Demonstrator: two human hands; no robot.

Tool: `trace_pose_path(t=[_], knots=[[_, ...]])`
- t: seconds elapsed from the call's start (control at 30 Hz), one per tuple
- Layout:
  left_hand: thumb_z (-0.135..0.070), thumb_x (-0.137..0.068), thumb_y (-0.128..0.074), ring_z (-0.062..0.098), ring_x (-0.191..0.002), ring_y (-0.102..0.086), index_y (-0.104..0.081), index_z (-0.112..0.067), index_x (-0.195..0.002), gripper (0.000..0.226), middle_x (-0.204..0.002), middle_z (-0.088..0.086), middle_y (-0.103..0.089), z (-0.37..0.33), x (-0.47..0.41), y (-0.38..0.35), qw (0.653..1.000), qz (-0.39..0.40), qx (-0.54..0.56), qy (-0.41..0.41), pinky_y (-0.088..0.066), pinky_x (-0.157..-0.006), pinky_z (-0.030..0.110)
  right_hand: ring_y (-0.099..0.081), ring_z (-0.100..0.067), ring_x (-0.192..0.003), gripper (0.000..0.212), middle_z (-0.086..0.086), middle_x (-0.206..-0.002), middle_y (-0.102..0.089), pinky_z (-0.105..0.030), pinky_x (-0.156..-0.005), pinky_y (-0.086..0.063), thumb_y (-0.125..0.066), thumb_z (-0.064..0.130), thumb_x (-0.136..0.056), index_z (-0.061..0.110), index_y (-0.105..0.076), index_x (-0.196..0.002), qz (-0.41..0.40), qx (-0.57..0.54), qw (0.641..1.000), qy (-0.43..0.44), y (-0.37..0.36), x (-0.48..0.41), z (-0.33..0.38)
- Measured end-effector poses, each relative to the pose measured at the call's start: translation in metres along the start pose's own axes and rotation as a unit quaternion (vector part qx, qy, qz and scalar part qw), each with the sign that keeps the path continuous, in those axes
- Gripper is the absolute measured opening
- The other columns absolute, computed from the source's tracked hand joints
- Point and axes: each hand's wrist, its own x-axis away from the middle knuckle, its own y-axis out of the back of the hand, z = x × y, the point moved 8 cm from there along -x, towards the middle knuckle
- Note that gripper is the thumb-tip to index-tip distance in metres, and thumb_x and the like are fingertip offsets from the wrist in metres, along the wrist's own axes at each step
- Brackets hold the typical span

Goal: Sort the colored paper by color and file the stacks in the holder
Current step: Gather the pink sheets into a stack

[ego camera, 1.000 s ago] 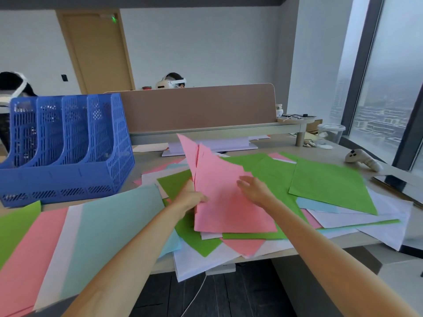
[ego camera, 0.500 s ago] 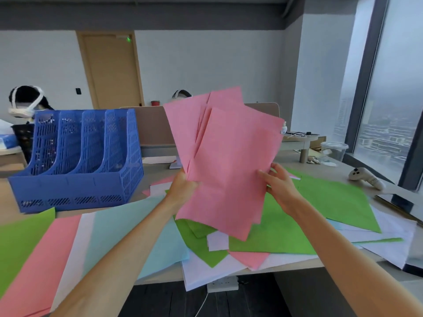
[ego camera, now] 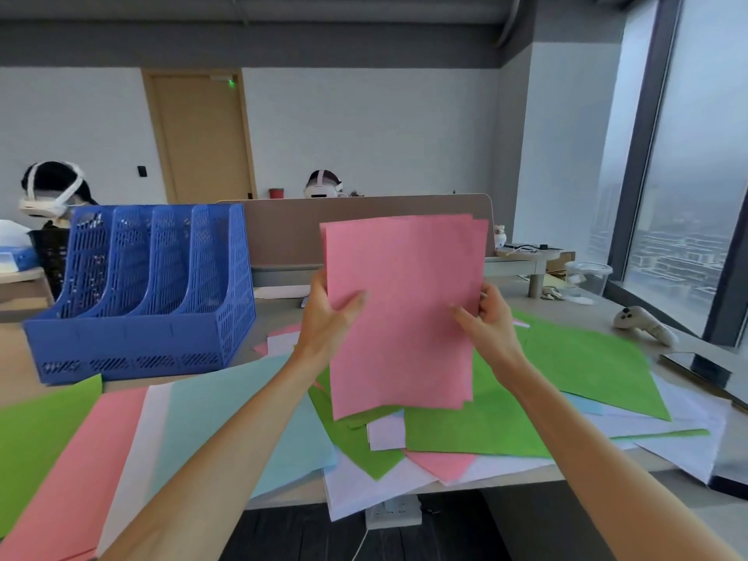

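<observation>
Office desk (ego camera: 599, 313) by a window, buried in loose sheets: green sheets (ego camera: 587, 366), pale blue sheet (ego camera: 226, 419), white ones, and more pink not yet gathered.

Pink stack (ego camera: 400, 317) is held clear of the desk, upright, long axis vertical, face toward the camera. Edges are nearly squared; a slight offset shows at the top right corner.

Left hand (ego camera: 328, 317) is clamped on the stack's left edge, thumb pressed on the front face, other fingers hidden behind. Right hand (ego camera: 489, 317) grips the right edge the same way, thumb in front, fingers curled round the back. Both grips sit near mid-height.

Blue holder (ego camera: 141, 293) stands at the far left of the desk, well apart from the stack, with four slots side by side and dividers running front to back. It lies to the left of the stack, so the left hand is nearer.

Judgement: to file, the stack would be carried left, turned until its plane is parallel with the dividers, and lowered bottom short edge first. The right hand could be released once a slot is entered. Main risk is sheets fanning out during the turn.
</observation>
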Motion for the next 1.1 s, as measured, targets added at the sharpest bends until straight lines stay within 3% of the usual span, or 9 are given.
trace_pose_path(t=[0.1, 0.27, 0.37, 0.5, 0.57, 0.67, 0.8, 0.97, 1.1], knots=[[-0.021, -0.084, -0.073, -0.002, -0.095, -0.062, -0.04, -0.023, -0.126, 0.054, -0.108, -0.015, -0.061, -0.005, -0.001, 0.002, 1.0, -0.021, -0.012, -0.016, -0.048, -0.075, 0.016, -0.062, -0.004, -0.094, 0.039, 0.006, -0.108, -0.063, -0.016, -0.075, -0.052, -0.067, 0.009, -0.088, 0.017, -0.048, -0.121, -0.01, -0.017, 1.0, -0.015, 0.0, 0.001, -0.003], [-0.032, -0.089, -0.066, 0.0, -0.102, -0.059, -0.022, -0.021, -0.142, 0.07, -0.112, -0.026, -0.055, 0.007, 0.01, 0.001, 0.995, -0.023, -0.093, -0.032, -0.046, -0.087, 0.022, -0.055, -0.008, -0.093, 0.038, 0.004, -0.105, -0.058, -0.02, -0.078, -0.045, -0.061, 0.007, -0.09, 0.009, -0.044, -0.124, 0.026, 0.031, 0.998, -0.048, -0.008, 0.004, -0.018], [-0.042, -0.095, -0.052, 0.016, -0.122, -0.052, -0.022, -0.019, -0.143, 0.061, -0.135, -0.005, -0.052, 0.027, 0.019, -0.001, 0.989, -0.02, -0.148, -0.013, -0.041, -0.102, 0.036, -0.054, -0.015, -0.109, 0.041, -0.002, -0.121, -0.057, -0.032, -0.094, -0.044, -0.054, 0.003, -0.093, 0.009, -0.041, -0.131, 0.056, 0.048, 0.995, -0.069, -0.017, 0.01, -0.03], [-0.025, -0.101, -0.039, 0.022, -0.083, -0.056, -0.043, -0.012, -0.105, 0.014, -0.09, 0.0, -0.058, 0.016, 0.019, -0.003, 0.988, -0.035, -0.149, -0.014, -0.041, -0.071, 0.034, -0.057, -0.014, -0.093, 0.032, 0.0, -0.104, -0.063, -0.033, -0.084, -0.047, -0.049, -0.001, -0.089, 0.012, -0.053, -0.118, -0.006, 0.067, 0.998, -0.021, -0.012, 0.008, -0.018], [-0.021, -0.102, -0.038, 0.015, -0.071, -0.05, -0.043, -0.012, -0.097, 0.011, -0.082, 0.0, -0.056, -0.003, 0.016, -0.004, 0.989, -0.042, -0.133, -0.056, -0.04, -0.064, 0.027, -0.049, -0.01, -0.071, 0.02, 0.006, -0.081, -0.057, -0.028, -0.067, -0.041, -0.05, 0.002, -0.087, 0.009, -0.054, -0.105, -0.038, 0.082, 0.996, 0.006, -0.009, 0.004, -0.006], [-0.019, -0.101, -0.04, 0.003, -0.058, -0.037, -0.039, -0.017, -0.084, 0.017, -0.07, -0.003, -0.046, -0.019, 0.01, -0.007, 0.985, -0.048, -0.129, -0.102, -0.033, -0.057, 0.021, -0.044, -0.011, -0.065, 0.011, 0.004, -0.076, -0.053, -0.03, -0.061, -0.039, -0.052, 0.009, -0.087, 0.008, -0.052, -0.098, -0.059, 0.072, 0.995, 0.028, -0.009, 0.002, 0.006], [-0.023, -0.101, -0.04, 0.011, -0.059, -0.037, -0.039, -0.01, -0.093, 0.015, -0.072, 0.003, -0.044, 0.0, 0.014, -0.013, 0.989, -0.017, -0.128, -0.073, -0.033, -0.058, 0.03, -0.045, -0.012, -0.06, 0.014, 0.001, -0.076, -0.056, -0.027, -0.056, -0.04, -0.051, 0.007, -0.086, 0.01, -0.051, -0.099, -0.052, 0.081, 0.995, 0.018, -0.015, 0.011, 0.003], [-0.024, -0.101, -0.039, 0.007, -0.063, -0.045, -0.04, -0.013, -0.103, 0.011, -0.078, -0.007, -0.051, 0.034, 0.027, -0.007, 0.992, -0.023, -0.119, 0.026, -0.036, -0.059, 0.028, -0.049, -0.014, -0.066, 0.018, 0.002, -0.08, -0.058, -0.025, -0.056, -0.041, -0.046, 0.003, -0.088, 0.015, -0.052, -0.101, -0.06, 0.117, 0.991, -0.024, -0.015, 0.026, -0.017], [-0.023, -0.101, -0.038, 0.015, -0.065, -0.043, -0.043, -0.007, -0.106, 0.017, -0.077, 0.004, -0.049, 0.026, 0.026, 0.006, 0.992, -0.026, -0.119, 0.039, -0.035, -0.063, 0.031, -0.044, -0.01, -0.062, 0.017, 0.004, -0.075, -0.053, -0.027, -0.058, -0.039, -0.044, 0.005, -0.087, 0.016, -0.053, -0.096, -0.068, 0.123, 0.99, 0.0, -0.029, 0.018, 0.006]])
